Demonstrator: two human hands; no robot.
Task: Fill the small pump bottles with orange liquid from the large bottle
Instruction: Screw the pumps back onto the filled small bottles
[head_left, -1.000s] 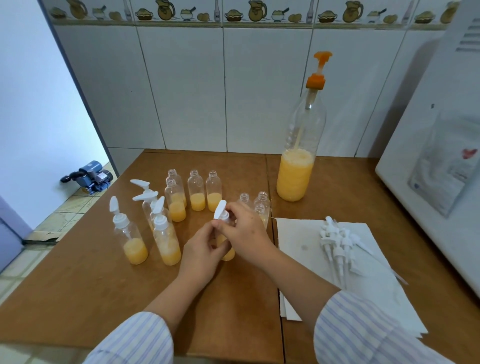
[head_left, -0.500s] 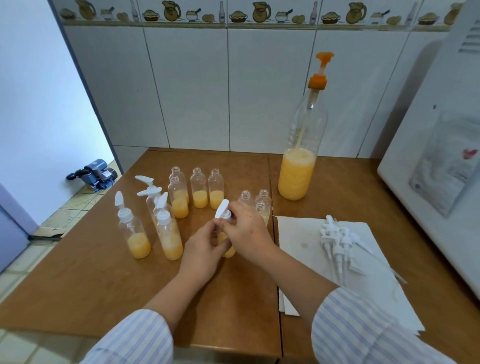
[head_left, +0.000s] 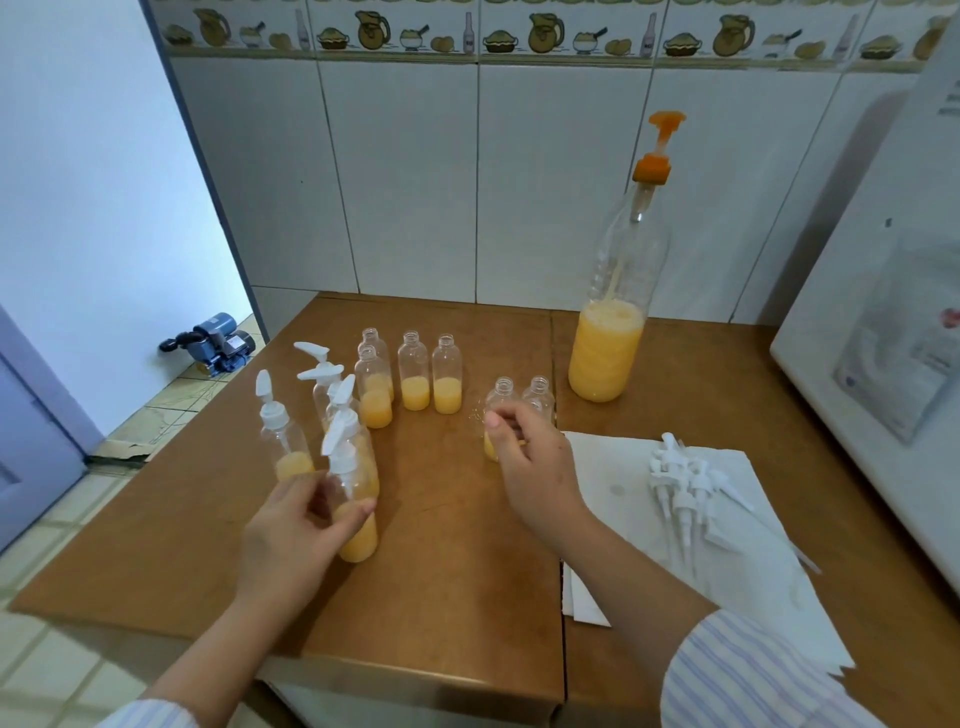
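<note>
Left hand (head_left: 291, 540) gripped round a capped pump bottle (head_left: 355, 499) near the front left of the brown surface (head_left: 447, 571), thumb and fingers curled about its lower half, orange liquid at its bottom. Right hand (head_left: 535, 467) raised over the middle of the surface, fingers loosely curled, touching or just in front of an uncapped small bottle (head_left: 500, 400); whether actually pinched, could not tell. Behind the left hand, stood more capped bottles (head_left: 280, 436), and further back four open bottles (head_left: 414, 371) partly filled with orange. Well back on the right, stood upright the large bottle (head_left: 610, 332) with its orange pump, about a third full. On white paper (head_left: 623, 488) right of the hands, lay a heap of loose white pump heads (head_left: 680, 483).
</note>
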